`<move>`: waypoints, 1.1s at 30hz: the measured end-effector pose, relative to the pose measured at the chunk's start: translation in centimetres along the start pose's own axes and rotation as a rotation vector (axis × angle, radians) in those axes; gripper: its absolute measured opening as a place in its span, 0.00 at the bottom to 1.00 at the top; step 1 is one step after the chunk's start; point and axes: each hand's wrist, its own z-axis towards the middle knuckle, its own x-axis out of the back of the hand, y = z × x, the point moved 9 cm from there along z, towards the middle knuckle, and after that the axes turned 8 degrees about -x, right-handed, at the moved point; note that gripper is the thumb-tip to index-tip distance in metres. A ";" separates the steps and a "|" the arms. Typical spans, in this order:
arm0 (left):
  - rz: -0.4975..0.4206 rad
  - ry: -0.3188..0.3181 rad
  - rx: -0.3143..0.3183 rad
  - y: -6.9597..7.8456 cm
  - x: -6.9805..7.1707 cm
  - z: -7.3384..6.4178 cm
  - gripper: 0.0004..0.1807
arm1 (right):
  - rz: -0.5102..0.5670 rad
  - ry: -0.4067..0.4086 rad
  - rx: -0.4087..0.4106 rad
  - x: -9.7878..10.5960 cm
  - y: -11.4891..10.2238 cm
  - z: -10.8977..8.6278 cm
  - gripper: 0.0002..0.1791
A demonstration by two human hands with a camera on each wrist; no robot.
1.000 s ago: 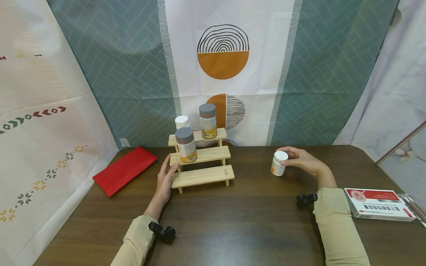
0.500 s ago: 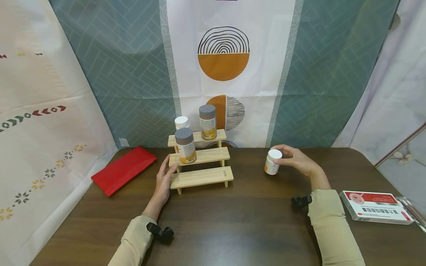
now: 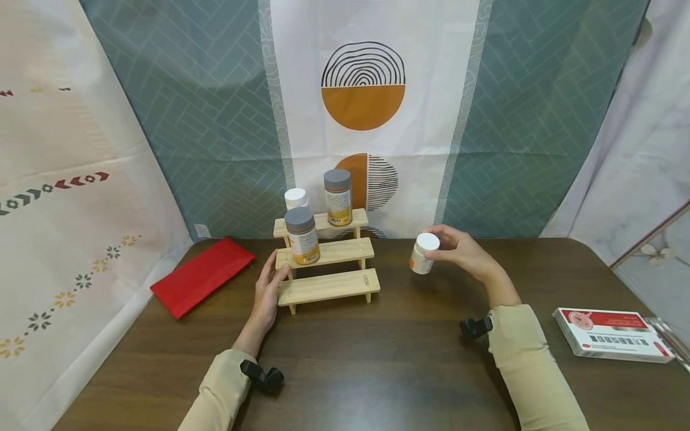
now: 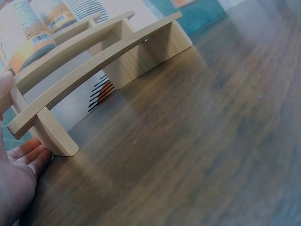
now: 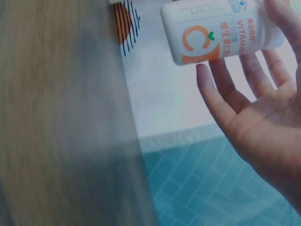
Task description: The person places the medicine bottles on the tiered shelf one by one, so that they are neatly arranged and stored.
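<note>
My right hand (image 3: 465,254) pinches a small white vitamin C bottle (image 3: 422,256) between thumb and fingers, held above the table to the right of the stand. The right wrist view shows its orange-and-white label (image 5: 211,35) and the fingers beneath it. At the left end of a three-tier wooden stand (image 3: 330,287), my left hand (image 3: 265,296) grips the side, thumb by the middle tier and fingers around the leg (image 4: 55,134). A grey-capped jar (image 3: 304,242) stands on the middle tier. Another grey-capped jar (image 3: 338,203) and a partly hidden white-capped bottle (image 3: 296,197) occupy the top tier.
Left of the stand lies a red envelope (image 3: 202,276) on the dark wooden table (image 3: 377,359). Beyond my right forearm is a red-and-white box (image 3: 611,335), with thin metallic sticks (image 3: 671,341) beside it. A patterned curtain (image 3: 496,149) hangs behind the table.
My right hand has carried the vitamin C bottle leftward and upward, closer to the stand. The left hand keeps its place on the stand.
</note>
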 end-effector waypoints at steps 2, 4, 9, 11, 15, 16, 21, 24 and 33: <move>-0.005 0.000 0.012 -0.1 0.1 0.0 0.34 | 0.016 0.003 0.013 -0.3 -0.5 0.1 0.25; -0.008 0.001 0.019 -0.1 0.1 0.0 0.34 | 0.023 0.023 0.022 -0.4 -1.0 0.1 0.26; -0.005 0.005 0.016 0.1 0.1 -0.1 0.34 | 0.029 0.091 0.049 -0.9 -2.2 0.4 0.23; -0.006 0.003 0.011 0.1 0.1 0.0 0.34 | 0.042 0.112 0.065 -1.2 -2.8 0.6 0.21; -0.008 0.005 -0.001 0.0 0.0 0.1 0.34 | 0.075 0.141 0.089 -2.0 -3.9 1.2 0.21; -0.010 0.005 0.001 0.0 0.0 0.1 0.34 | 0.081 0.144 0.092 -2.2 -4.2 1.3 0.21; -0.014 0.007 -0.003 0.0 0.0 0.0 0.34 | 0.133 0.148 0.126 -3.3 -5.3 1.8 0.21; -0.020 0.001 0.002 0.0 -0.1 -0.1 0.34 | 0.186 0.136 0.151 -4.0 -6.1 2.2 0.19; -0.017 -0.001 0.006 -0.1 -0.1 0.1 0.34 | 0.246 0.164 0.184 -6.9 -8.4 3.4 0.25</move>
